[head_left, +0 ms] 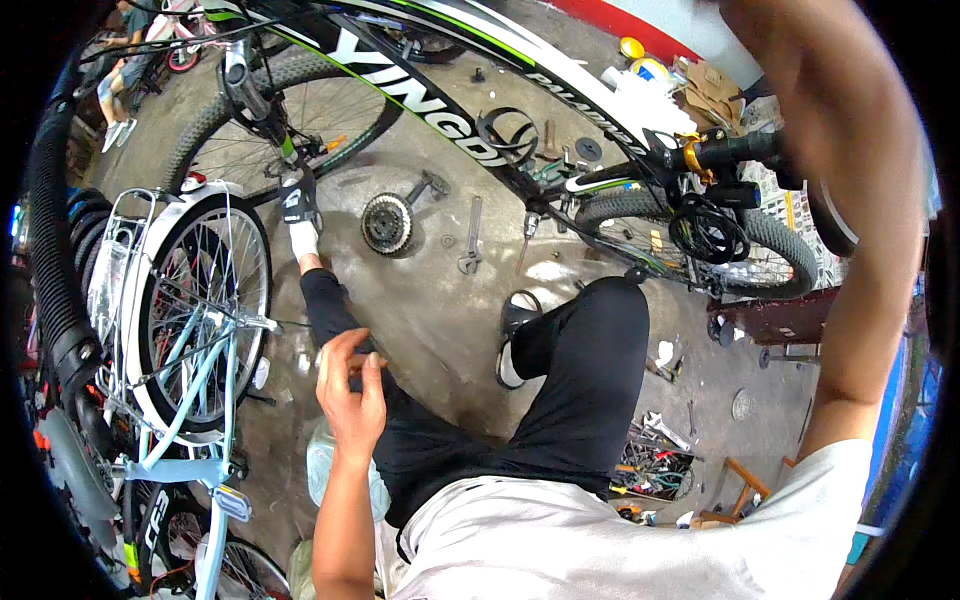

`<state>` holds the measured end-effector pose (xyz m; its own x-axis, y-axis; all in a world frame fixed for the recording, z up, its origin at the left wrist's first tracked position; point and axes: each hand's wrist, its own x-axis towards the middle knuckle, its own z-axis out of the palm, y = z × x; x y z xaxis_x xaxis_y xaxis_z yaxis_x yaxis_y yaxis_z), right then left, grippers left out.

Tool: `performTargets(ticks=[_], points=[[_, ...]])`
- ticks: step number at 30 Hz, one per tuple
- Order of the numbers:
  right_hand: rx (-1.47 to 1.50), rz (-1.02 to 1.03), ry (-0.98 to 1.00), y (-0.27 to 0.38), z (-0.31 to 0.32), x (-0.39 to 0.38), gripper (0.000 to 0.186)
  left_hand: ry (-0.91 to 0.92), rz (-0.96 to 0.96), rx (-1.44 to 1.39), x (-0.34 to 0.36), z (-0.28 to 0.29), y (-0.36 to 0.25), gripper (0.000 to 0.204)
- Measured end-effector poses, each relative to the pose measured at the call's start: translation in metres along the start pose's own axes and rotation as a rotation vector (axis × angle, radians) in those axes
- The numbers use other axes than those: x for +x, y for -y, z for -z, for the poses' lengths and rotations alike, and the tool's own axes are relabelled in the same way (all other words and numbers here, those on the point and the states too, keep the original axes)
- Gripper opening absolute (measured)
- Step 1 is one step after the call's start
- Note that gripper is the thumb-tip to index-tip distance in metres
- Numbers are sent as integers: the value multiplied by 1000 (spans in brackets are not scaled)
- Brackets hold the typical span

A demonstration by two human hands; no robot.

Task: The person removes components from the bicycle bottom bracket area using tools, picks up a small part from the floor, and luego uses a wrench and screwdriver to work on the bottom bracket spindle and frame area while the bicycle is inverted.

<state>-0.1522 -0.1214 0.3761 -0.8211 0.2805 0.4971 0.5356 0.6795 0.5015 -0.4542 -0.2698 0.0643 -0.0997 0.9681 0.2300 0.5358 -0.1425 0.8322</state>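
Note:
My left hand hovers over my left thigh, its fingers loosely curled and the thumb apart, with nothing in it. My right arm is raised along the right side; the right hand is blurred at the top edge, its fingers out of sight, near the saddle end of a bicycle. That black, white and green mountain bike spans the view ahead of me. On the floor before it lie a crankset with a chainring and an adjustable wrench. Coiled black cable hangs by its seat post.
A light-blue bicycle with a white mudguard stands close on my left. Loose tools lie in a heap at the lower right, beside a small wooden frame. Cardboard lies at the far right. Another person is at the far left.

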Motion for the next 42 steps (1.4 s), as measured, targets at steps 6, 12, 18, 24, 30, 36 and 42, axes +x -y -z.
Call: performTargets(ticks=[6,12,18,24,30,36,42], points=[[338,23,692,123,-18,-54,30,-166,-268,177,20,13,-57,27],[593,109,860,180,-121,-82,14,577,-167,304,21,-45,-62,36],[650,97,880,214,-149,-87,16,548,-26,248,11,-82,-8,21],[896,-255,458,188,-173,-190,16,782,316,261,13,-110,83,36],[1185,-1685,70,153,-225,-258,51,797,472,315,112,-193,172,38],[1488,-2015,-148,128,-226,-245,53,567,463,-321,235,-296,180,21],[1720,-2015,-1036,104,-247,-226,50,571,98,-656,305,-363,205,24]])
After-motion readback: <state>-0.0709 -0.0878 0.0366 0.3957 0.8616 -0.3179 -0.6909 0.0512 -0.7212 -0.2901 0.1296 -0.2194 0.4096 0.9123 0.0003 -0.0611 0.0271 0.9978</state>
